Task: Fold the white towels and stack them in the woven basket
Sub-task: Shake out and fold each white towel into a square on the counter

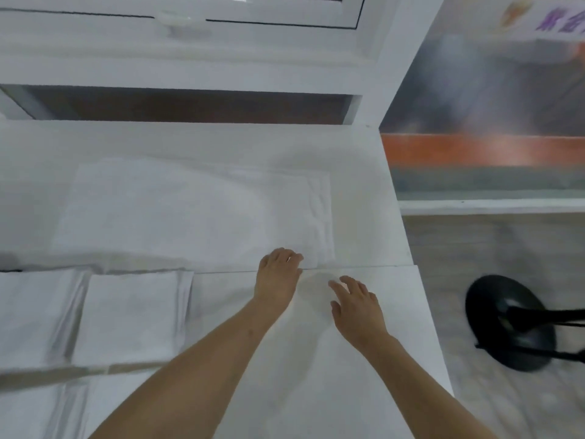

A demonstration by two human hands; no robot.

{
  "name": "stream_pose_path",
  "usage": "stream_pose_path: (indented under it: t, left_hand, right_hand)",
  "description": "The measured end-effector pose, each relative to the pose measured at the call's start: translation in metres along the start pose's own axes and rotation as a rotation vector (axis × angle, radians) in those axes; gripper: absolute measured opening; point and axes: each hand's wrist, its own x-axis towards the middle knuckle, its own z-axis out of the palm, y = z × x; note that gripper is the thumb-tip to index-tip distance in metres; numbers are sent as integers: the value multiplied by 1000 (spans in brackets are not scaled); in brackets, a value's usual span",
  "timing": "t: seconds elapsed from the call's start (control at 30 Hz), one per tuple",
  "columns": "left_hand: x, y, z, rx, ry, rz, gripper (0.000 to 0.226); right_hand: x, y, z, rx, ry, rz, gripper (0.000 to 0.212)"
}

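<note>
A white towel [190, 210] lies spread flat on the white table [373, 191], its right edge rumpled. My left hand [278, 274] rests at the towel's near right corner, fingers curled on its edge; whether it pinches the cloth is unclear. My right hand [354, 302] hovers just right of it over the table, fingers apart, holding nothing. A folded white towel [133, 315] lies at the near left, with another folded white towel [31, 312] beside it at the left edge. No woven basket is in view.
The table's right edge runs diagonally past my right arm. Beyond it on the floor stands a black round stool base [512, 324]. A white window frame [190, 74] and sill rise behind the table. The picture is motion-blurred.
</note>
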Motion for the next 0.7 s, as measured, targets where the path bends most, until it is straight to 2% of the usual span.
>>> stream_pose_path:
  t: [0.2, 0.37, 0.7]
  left_hand:
    - [33, 12, 30, 22, -57, -71, 38]
    - [34, 9, 41, 76, 118, -87, 17]
    - [38, 2, 40, 154, 132, -65, 11]
  right_hand:
    - [1, 29, 22, 60, -152, -41, 66]
    - [3, 35, 20, 76, -154, -49, 65]
    - [2, 36, 20, 119, -136, -54, 64]
